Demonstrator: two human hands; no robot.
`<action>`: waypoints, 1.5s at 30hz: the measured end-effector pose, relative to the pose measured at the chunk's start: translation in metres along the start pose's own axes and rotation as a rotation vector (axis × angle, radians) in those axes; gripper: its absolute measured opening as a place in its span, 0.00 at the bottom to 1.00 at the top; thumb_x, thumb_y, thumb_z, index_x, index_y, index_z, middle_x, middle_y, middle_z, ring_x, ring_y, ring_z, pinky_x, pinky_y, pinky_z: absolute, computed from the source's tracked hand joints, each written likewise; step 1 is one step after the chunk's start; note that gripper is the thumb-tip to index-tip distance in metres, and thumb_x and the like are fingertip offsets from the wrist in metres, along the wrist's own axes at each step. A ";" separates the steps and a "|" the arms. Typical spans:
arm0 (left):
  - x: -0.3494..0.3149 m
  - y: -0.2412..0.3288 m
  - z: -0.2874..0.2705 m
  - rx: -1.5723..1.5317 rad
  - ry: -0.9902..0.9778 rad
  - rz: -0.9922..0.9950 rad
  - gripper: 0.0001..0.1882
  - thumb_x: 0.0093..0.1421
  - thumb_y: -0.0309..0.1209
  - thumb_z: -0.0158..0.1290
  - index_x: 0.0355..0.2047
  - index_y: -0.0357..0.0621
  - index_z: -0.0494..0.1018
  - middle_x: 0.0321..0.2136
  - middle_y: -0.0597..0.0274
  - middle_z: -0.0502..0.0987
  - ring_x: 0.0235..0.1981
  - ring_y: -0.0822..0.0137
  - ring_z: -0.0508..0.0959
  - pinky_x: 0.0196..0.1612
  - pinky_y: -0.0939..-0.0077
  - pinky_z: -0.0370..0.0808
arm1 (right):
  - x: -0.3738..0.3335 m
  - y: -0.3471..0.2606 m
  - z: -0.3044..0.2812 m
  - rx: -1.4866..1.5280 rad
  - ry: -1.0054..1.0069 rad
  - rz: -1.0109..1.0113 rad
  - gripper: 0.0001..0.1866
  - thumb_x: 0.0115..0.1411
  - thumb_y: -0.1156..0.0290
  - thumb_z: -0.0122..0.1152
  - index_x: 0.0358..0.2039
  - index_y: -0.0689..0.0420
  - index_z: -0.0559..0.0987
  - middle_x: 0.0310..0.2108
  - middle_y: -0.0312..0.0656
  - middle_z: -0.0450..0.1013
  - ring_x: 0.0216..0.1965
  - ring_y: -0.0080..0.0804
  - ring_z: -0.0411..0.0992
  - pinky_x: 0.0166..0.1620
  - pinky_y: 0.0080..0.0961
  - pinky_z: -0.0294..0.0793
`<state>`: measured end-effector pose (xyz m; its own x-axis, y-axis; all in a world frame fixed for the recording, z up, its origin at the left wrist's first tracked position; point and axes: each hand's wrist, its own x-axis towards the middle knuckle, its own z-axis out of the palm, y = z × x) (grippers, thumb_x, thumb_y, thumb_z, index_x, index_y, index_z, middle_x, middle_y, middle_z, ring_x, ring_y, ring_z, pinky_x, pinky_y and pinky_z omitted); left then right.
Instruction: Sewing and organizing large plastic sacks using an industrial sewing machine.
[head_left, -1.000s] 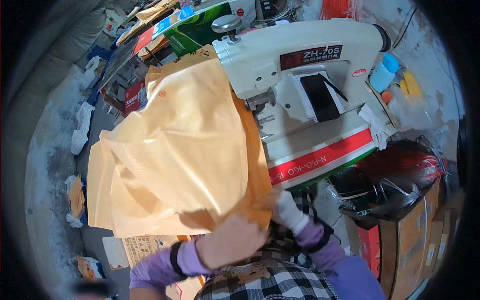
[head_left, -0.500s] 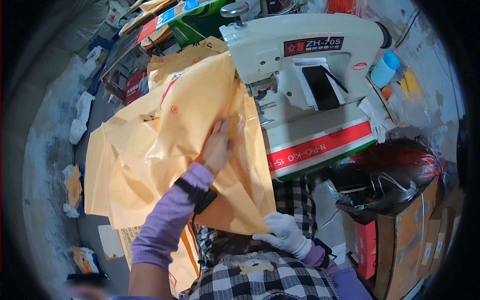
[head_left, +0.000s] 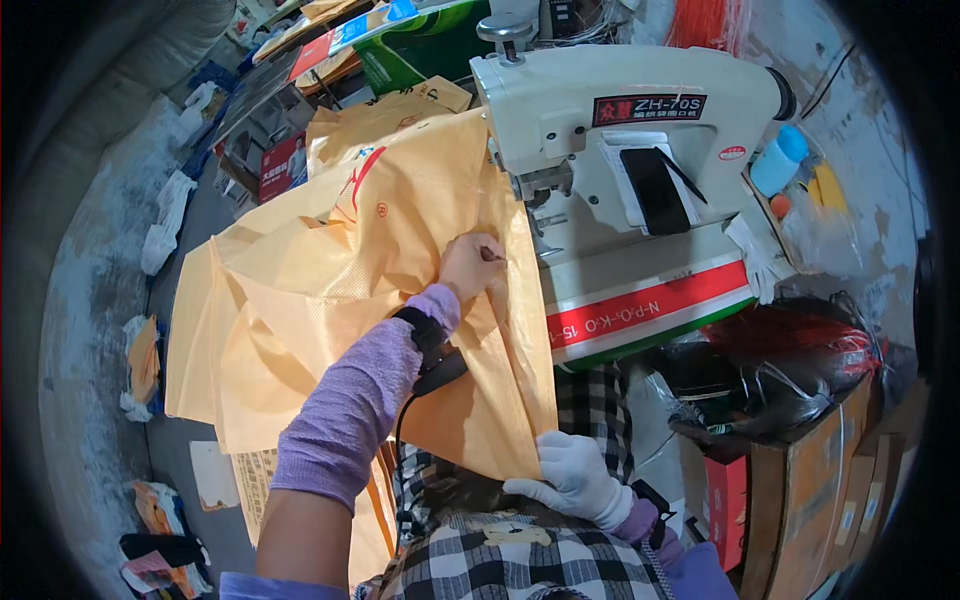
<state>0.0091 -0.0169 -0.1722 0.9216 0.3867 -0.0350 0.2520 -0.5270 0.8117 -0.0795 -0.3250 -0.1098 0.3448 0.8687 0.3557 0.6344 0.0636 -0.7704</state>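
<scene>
A large tan woven plastic bag (head_left: 290, 345) with red print lies creased across my lap and the work surface, its right edge running along the sewing machine (head_left: 520, 130). My bare left hand (head_left: 474, 268), in a purple sleeve, has its fingers curled in on the bag near that edge, just below the machine's needle area; the fingertips are partly hidden. At the near right corner of the bag, my right hand (head_left: 575, 480) in a white glove pinches the edge between thumb and fingers. The bag's far edge reaches up beside the machine head.
More tan bags (head_left: 430, 95) lie behind. A black phone (head_left: 655, 190) and paper rest on the machine. On its right are a white glove (head_left: 750, 260) and a blue bottle (head_left: 780, 160). A cardboard box (head_left: 800, 490) stands to my right, below red thread in plastic.
My left hand has slid right toward the bag's edge, and its fingers have curled from flat to closed. The bag's upper part has shifted with it; my right hand keeps hold of the corner.
</scene>
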 end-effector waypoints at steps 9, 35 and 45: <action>0.012 0.032 -0.023 0.482 0.166 0.238 0.13 0.45 0.25 0.64 0.33 0.43 0.76 0.31 0.58 0.78 0.40 0.57 0.76 0.44 0.66 0.74 | -0.003 0.020 0.018 0.185 -0.123 -0.019 0.12 0.58 0.61 0.62 0.30 0.58 0.81 0.24 0.44 0.72 0.27 0.42 0.72 0.30 0.33 0.71; -0.078 0.051 0.037 0.535 -0.715 0.886 0.04 0.42 0.28 0.55 0.22 0.50 0.76 0.28 0.66 0.74 0.39 0.61 0.73 0.50 0.66 0.67 | -0.152 0.027 0.073 0.439 -0.110 0.324 0.24 0.58 0.45 0.59 0.43 0.53 0.79 0.29 0.44 0.76 0.27 0.44 0.75 0.30 0.33 0.73; -0.033 -0.003 -0.011 0.329 0.076 0.366 0.51 0.43 0.32 0.66 0.67 0.48 0.51 0.60 0.45 0.61 0.65 0.45 0.58 0.65 0.49 0.52 | 0.049 0.072 0.013 -0.286 0.373 0.374 0.45 0.46 0.65 0.72 0.63 0.63 0.62 0.59 0.56 0.63 0.63 0.50 0.60 0.53 0.36 0.74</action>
<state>-0.0251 -0.0196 -0.1670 0.9461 0.1792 0.2700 0.0072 -0.8446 0.5353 -0.0261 -0.2717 -0.1546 0.7676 0.5718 0.2894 0.5659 -0.3929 -0.7248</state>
